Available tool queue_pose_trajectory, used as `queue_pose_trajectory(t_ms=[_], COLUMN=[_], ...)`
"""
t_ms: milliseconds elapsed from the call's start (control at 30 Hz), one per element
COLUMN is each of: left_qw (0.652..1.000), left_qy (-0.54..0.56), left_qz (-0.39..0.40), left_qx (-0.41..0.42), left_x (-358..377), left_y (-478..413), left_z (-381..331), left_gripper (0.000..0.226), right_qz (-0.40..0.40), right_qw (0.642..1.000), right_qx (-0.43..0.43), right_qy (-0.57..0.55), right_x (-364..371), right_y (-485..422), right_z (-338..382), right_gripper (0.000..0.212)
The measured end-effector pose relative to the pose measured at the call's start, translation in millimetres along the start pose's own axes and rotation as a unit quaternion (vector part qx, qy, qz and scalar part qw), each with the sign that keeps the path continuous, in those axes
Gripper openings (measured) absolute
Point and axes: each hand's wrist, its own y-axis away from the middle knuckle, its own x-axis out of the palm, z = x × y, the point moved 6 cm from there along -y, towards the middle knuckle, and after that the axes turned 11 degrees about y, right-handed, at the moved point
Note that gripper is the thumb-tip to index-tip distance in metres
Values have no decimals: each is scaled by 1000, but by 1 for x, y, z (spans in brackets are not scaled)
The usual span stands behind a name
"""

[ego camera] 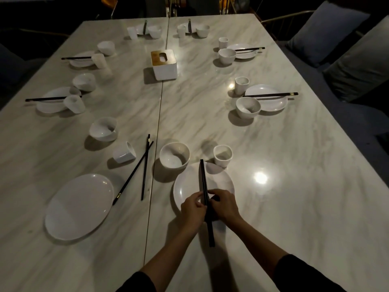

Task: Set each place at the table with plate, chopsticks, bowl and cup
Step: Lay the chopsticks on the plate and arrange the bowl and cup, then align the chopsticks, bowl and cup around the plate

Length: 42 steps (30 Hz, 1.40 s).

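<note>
Marble tabletop [284,165] fills our view in a dim room. Our left hand [192,209] and right hand [225,204] both pinch a pair of black chopsticks [203,182], which lies lengthwise across the near white plate [189,182], its handle end jutting over the near rim. Just beyond that plate stand a bowl [174,154] and a cup [222,155]. To the left, a second plate [80,205] sits bare, with loose crossed chopsticks [145,165], a tipped cup [124,152] and another bowl [103,129] nearby. Farther off stands a tissue box [164,61].
</note>
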Motion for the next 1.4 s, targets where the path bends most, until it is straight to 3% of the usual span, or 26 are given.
queue_pose_trajectory(t_ms=[300, 500, 633, 800, 933, 1067, 1233, 1400], left_qw=[998, 993, 985, 973, 973, 971, 957, 946], left_qy=[35, -18, -70, -114, -142, -160, -219, -282], left_qz=[-55, -111, -136, -158, -110, -40, 89, 116], left_qx=[-15, 46, 81, 123, 147, 171, 165, 114], left_x=[-32, -80, -130, -228, -280, -293, -255, -237], left_y=[2, 4, 3, -27, -60, -92, -101, -117], left_z=[-1, -18, -19, -20, -14, -15, -21, -18], left_gripper=[37, 26, 27, 28, 29, 25, 27, 30], right_qz=[-60, -131, -119, -37, -31, -73, -78, -105], right_qw=[997, 985, 980, 980, 987, 987, 988, 988], right_qx=[17, -99, -156, -193, -152, -77, 34, 46], right_qy=[-44, -54, -30, 16, 45, 121, 131, 99], right_x=[-21, -24, 0, 62, 103, 131, 151, 155], right_y=[2, 7, 16, 17, -11, -61, -74, -60], right_z=[-22, 18, 59, 107, 150, 200, 200, 189], right_gripper=[28, 13, 20, 13, 32, 42, 23, 23])
